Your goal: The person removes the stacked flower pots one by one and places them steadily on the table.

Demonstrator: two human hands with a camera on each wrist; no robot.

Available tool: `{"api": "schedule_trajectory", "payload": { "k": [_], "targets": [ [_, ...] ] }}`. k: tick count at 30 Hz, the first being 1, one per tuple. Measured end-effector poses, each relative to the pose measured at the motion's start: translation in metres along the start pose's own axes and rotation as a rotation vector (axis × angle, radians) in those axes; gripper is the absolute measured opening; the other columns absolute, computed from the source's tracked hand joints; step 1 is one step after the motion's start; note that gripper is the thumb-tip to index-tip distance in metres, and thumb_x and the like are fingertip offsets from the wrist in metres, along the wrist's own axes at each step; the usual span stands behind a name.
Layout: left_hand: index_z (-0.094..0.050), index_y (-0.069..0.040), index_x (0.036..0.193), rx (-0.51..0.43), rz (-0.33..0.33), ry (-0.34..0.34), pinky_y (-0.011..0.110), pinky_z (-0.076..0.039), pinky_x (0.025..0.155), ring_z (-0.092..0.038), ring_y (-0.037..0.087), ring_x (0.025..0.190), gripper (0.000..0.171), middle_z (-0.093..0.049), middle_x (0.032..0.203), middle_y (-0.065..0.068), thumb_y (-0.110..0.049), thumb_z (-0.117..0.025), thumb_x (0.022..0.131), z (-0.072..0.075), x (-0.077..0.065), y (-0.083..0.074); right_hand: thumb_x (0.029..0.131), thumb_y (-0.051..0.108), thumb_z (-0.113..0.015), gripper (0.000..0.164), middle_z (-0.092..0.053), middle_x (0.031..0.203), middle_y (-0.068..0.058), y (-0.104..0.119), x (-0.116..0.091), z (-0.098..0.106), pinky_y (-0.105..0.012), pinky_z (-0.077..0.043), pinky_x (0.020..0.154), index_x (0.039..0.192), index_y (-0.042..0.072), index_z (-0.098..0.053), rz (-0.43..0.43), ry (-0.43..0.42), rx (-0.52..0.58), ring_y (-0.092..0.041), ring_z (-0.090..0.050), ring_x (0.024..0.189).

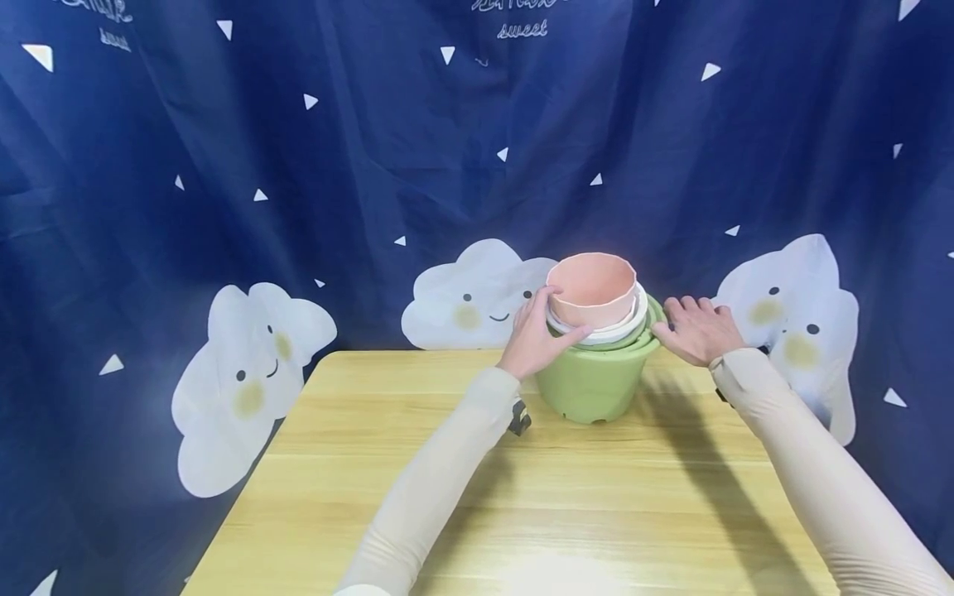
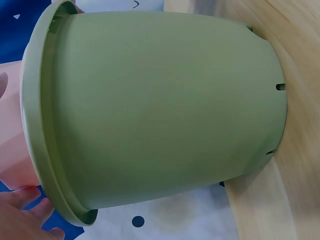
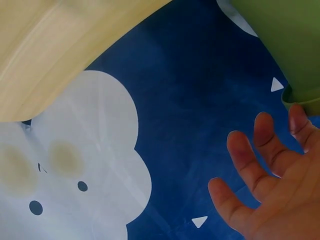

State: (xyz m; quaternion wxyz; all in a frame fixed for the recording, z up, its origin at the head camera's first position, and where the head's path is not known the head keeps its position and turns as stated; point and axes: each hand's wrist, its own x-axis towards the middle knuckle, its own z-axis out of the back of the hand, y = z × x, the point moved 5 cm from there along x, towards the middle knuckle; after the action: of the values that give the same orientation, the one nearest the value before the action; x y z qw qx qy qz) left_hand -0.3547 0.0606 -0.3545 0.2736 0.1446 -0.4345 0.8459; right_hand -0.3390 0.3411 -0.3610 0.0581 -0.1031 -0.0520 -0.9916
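A stack of nested flowerpots stands toward the back of the table. Its outside is a large green pot point(image 1: 592, 385) with small slots near the base. White rims point(image 1: 607, 333) show inside it, and a faceted pink pot point(image 1: 592, 285) rises on top. My left hand point(image 1: 532, 335) spans the pink pot, fingers at its left rim and thumb across the front. In the left wrist view the green pot's side point(image 2: 160, 105) fills most of the picture. My right hand point(image 1: 701, 331) is at the green rim's right side, fingers spread, one fingertip point(image 3: 298, 116) right at the rim.
The wooden table point(image 1: 373, 480) extends in front of the stack. Behind it hangs a dark blue curtain point(image 1: 417, 124) with white clouds and triangles. A small black device point(image 1: 519, 418) shows under the left wrist.
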Motion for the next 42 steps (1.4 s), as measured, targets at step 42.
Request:
{"api": "schedule_trajectory", "payload": {
  "k": [42],
  "targets": [
    [-0.055, -0.014, 0.122, 0.022, 0.025, -0.110, 0.042, -0.046, 0.108, -0.063, 0.026, 0.118, 0.064, -0.068, 0.124, 0.004, -0.044, -0.089, 0.078, 0.008, 0.009, -0.010, 0.098, 0.046, -0.036, 0.046, -0.059, 0.113, -0.020, 0.004, -0.002, -0.002, -0.059, -0.039, 0.080, 0.115, 0.007, -0.053, -0.013, 0.011, 0.002, -0.043, -0.052, 0.103]
  ]
}}
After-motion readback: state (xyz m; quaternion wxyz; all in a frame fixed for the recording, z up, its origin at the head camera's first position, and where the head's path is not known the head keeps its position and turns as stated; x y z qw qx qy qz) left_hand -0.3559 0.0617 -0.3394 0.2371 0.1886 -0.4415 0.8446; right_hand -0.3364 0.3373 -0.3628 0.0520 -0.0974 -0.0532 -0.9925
